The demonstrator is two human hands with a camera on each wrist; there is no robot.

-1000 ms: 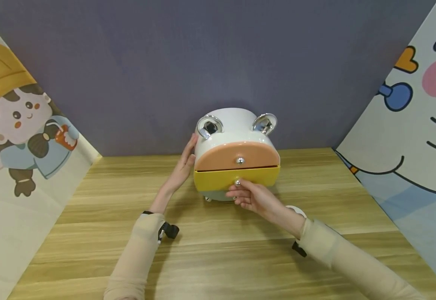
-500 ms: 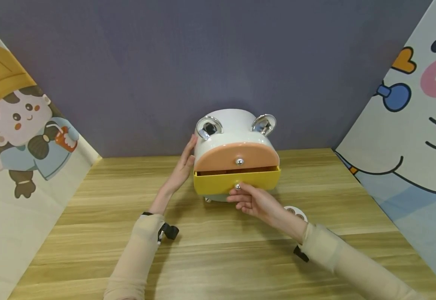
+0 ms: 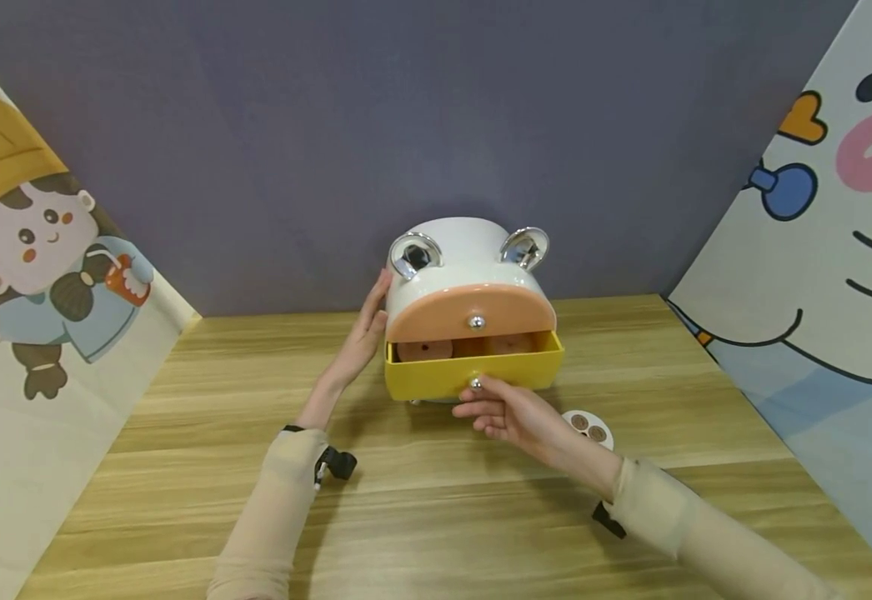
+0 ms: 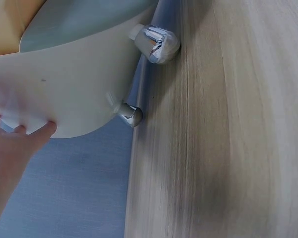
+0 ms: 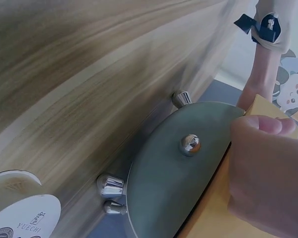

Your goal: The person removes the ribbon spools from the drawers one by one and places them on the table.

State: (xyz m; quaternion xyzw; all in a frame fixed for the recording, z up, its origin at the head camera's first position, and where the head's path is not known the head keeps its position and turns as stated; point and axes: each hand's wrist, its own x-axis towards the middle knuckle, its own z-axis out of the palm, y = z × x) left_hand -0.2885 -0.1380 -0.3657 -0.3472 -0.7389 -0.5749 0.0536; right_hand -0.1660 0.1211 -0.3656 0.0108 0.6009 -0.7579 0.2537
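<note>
A small rounded white cabinet (image 3: pixel 462 237) with silver ear-like loops stands against the back wall. Its yellow drawer (image 3: pixel 428 381) is pulled partway out, and round pinkish-brown pieces (image 3: pixel 426 350) show inside. My right hand (image 3: pixel 517 417) pinches the silver knob (image 3: pixel 476 383) of that drawer between thumb and finger, the other fingers loosely bent. Flat against the cabinet's left side rests my left hand (image 3: pixel 359 342); its fingertips touch the white wall in the left wrist view. The orange top drawer (image 3: pixel 439 312) is closed, as is the grey-green lower drawer (image 5: pixel 174 168) in the right wrist view.
A white round item with brown circles (image 3: pixel 593 427) lies on the wooden table (image 3: pixel 421 525), partly behind my right forearm. Short silver feet (image 4: pixel 161 45) hold the cabinet up. A grey wall (image 3: pixel 293 167) rises behind, with cartoon panels on both sides.
The yellow drawer has come from nearly closed to partway out, toward me, with my right hand on its knob. Its contents have come into view. The left hand has stayed at the cabinet's side.
</note>
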